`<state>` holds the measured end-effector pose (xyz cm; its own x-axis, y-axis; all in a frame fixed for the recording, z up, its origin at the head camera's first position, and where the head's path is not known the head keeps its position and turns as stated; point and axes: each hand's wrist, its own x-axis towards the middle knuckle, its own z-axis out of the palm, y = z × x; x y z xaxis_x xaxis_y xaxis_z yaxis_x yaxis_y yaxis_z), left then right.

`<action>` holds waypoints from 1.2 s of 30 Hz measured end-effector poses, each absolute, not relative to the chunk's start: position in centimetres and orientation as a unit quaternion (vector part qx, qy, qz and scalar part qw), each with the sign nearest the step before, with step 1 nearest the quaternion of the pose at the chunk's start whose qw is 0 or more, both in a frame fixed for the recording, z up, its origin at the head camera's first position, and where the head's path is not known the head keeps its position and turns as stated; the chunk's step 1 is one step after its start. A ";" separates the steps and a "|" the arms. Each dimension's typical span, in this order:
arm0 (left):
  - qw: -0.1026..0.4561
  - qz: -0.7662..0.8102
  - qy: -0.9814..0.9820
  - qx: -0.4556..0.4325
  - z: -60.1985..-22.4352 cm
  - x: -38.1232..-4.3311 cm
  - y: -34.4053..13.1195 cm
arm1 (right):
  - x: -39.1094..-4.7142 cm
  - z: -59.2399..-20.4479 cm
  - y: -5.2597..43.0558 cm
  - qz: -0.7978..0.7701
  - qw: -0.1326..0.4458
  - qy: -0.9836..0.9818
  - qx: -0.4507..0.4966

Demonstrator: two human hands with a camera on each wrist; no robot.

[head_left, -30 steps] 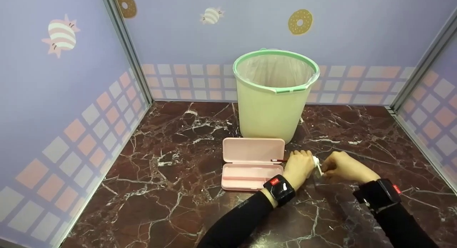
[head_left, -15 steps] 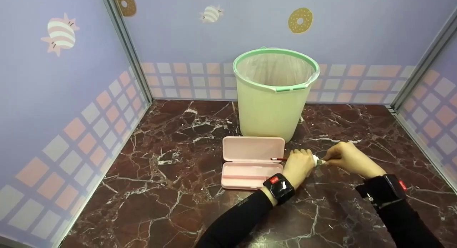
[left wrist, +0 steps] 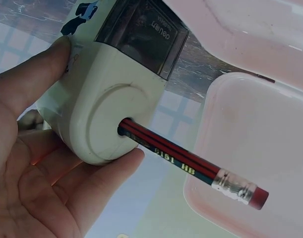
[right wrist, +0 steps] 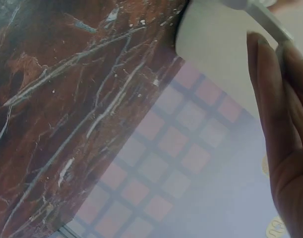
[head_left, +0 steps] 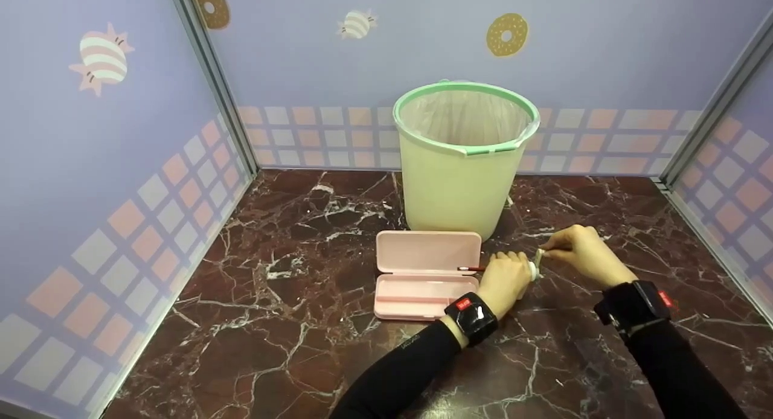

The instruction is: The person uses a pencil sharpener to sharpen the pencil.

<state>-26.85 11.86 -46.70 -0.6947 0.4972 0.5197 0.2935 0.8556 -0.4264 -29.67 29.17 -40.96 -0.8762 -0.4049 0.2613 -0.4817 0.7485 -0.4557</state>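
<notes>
My left hand grips a white hand-crank pencil sharpener with a dark see-through shavings drawer. A red-and-black striped HB pencil sticks out of its round hole, pink eraser end outward. In the head view the pencil points left, over the hinge side of an open pink pencil case. My right hand pinches the end of the sharpener's crank arm between thumb and fingers. In the right wrist view the crank runs up from those fingers. My left hand hides most of the sharpener in the head view.
Behind the pencil case stands a tall pale green bin with a green rim and a clear liner. Patterned panels wall in the dark red marbled table at the back and both sides.
My right hand has swung the crank round, from low beside the sharpener, out to the right, and up to its far side. My left hand, the sharpener and the pencil stay nearly in place.
</notes>
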 end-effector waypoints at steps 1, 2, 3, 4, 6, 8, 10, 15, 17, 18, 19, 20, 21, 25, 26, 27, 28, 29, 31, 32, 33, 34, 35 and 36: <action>0.320 0.158 -0.908 -0.219 -46.7 -26.8 11.9 | -29.9 -41.1 29.1 0.265 0.079 -0.931 0.238; 0.315 0.158 -0.910 -0.220 -46.7 -26.8 11.9 | -30.1 -41.3 29.0 0.267 0.083 -0.930 0.238; 0.309 0.159 -0.911 -0.221 -46.6 -26.8 11.9 | -30.4 -41.5 29.0 0.268 0.088 -0.929 0.238; 0.304 0.159 -0.913 -0.223 -46.6 -26.8 12.0 | -30.6 -41.7 29.0 0.268 0.091 -0.929 0.238; 0.292 0.160 -0.916 -0.225 -46.5 -26.8 12.0 | -31.0 -42.0 28.9 0.270 0.095 -0.928 0.237; 0.283 0.160 -0.918 -0.227 -46.4 -26.8 12.0 | -31.3 -42.4 28.9 0.272 0.095 -0.929 0.232; 0.276 0.158 -0.920 -0.227 -46.3 -26.8 12.0 | -31.6 -42.7 28.9 0.276 0.094 -0.929 0.227; 0.269 0.156 -0.922 -0.230 -46.3 -26.8 11.9 | -32.2 -43.5 28.8 0.287 0.085 -0.927 0.227; 0.277 0.158 -0.919 -0.231 -46.4 -26.8 11.9 | -32.4 -44.0 28.8 0.288 0.079 -0.927 0.228; 0.283 0.158 -0.917 -0.231 -46.4 -26.8 11.9 | -32.5 -44.2 28.8 0.287 0.075 -0.927 0.228; 0.289 0.158 -0.916 -0.230 -46.5 -26.9 11.9 | -32.5 -44.4 28.8 0.287 0.072 -0.928 0.228; 0.294 0.158 -0.914 -0.229 -46.6 -26.9 11.9 | -32.5 -44.7 28.8 0.287 0.068 -0.928 0.227; 0.298 0.158 -0.913 -0.228 -46.7 -26.9 11.9 | -32.6 -44.9 28.9 0.287 0.064 -0.928 0.227; 0.300 0.152 -0.915 -0.223 -46.8 -26.9 11.9 | -32.7 -45.9 29.0 0.281 0.048 -0.928 0.239; 0.299 0.151 -0.915 -0.223 -46.8 -26.9 11.9 | -32.7 -46.2 29.1 0.278 0.042 -0.928 0.243; 0.300 0.151 -0.915 -0.223 -46.8 -26.9 11.9 | -32.6 -46.5 29.2 0.275 0.035 -0.928 0.248; 0.300 0.151 -0.915 -0.223 -46.8 -26.9 11.9 | -32.6 -46.7 29.2 0.275 0.026 -0.927 0.254; 0.301 0.151 -0.915 -0.222 -46.7 -26.9 11.9 | -32.4 -46.9 29.3 0.276 0.017 -0.926 0.259; 0.304 0.154 -0.913 -0.222 -46.7 -26.8 11.9 | -32.0 -47.2 29.5 0.281 -0.007 -0.922 0.267; 0.304 0.156 -0.913 -0.222 -46.7 -26.8 11.8 | -31.9 -47.3 29.6 0.286 -0.019 -0.919 0.271; 0.305 0.157 -0.913 -0.221 -46.7 -26.8 11.8 | -31.7 -47.4 29.6 0.293 -0.031 -0.915 0.274; 0.303 0.157 -0.914 -0.221 -46.7 -26.8 11.8 | -31.5 -47.4 29.7 0.300 -0.043 -0.912 0.277; 0.300 0.156 -0.915 -0.222 -46.7 -26.8 11.8 | -31.4 -47.3 29.7 0.306 -0.055 -0.909 0.279; 0.296 0.154 -0.916 -0.223 -46.7 -26.8 11.8 | -31.3 -47.3 29.8 0.311 -0.068 -0.906 0.280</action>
<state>-26.83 11.78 -46.74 -0.7254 0.4996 0.4735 0.3172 0.8531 -0.4142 -31.29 29.77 -47.31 -0.8340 -0.5492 0.0522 -0.4651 0.6491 -0.6019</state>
